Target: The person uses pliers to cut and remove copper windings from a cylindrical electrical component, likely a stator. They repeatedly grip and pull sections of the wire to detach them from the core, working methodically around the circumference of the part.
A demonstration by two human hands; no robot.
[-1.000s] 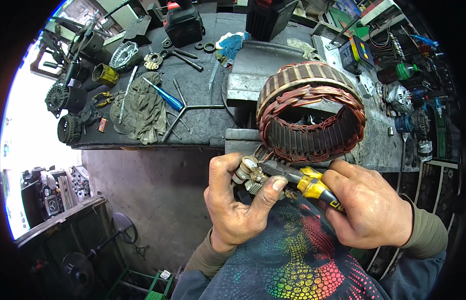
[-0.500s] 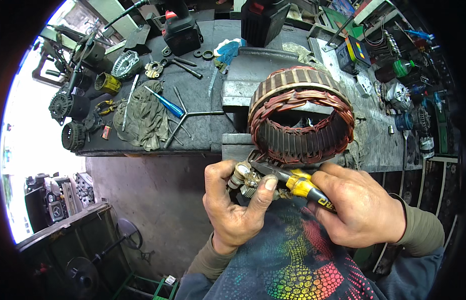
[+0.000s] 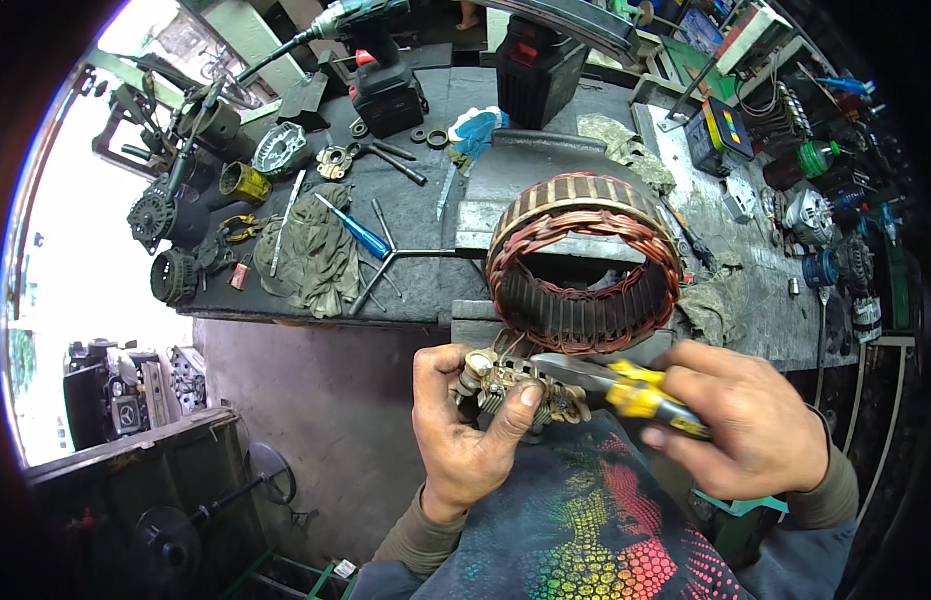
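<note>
My left hand (image 3: pixel 468 432) grips a small brass-coloured metal part with fins, a rectifier (image 3: pixel 514 385), at the bench's near edge. Wires run from it up to a round stator (image 3: pixel 584 262) with copper windings, which stands on a grey metal block (image 3: pixel 506 200). My right hand (image 3: pixel 748 428) holds yellow-handled pliers (image 3: pixel 626 386), whose grey jaws reach left onto the rectifier just below the stator. Both hands are close together, in front of my patterned shirt.
The dark workbench (image 3: pixel 426 290) carries a blue-handled screwdriver (image 3: pixel 356 228), a green rag (image 3: pixel 311 255), a cross wrench (image 3: pixel 386 268), a cordless drill (image 3: pixel 371 60), a black battery (image 3: pixel 536 70) and alternator parts at the left (image 3: pixel 176 215). More parts crowd the right side (image 3: pixel 806 215). Concrete floor lies below left.
The view has shifted slightly; the stator and both hands stay together. The pliers' jaws remain at the rectifier, with the right hand a little lower and further right.
</note>
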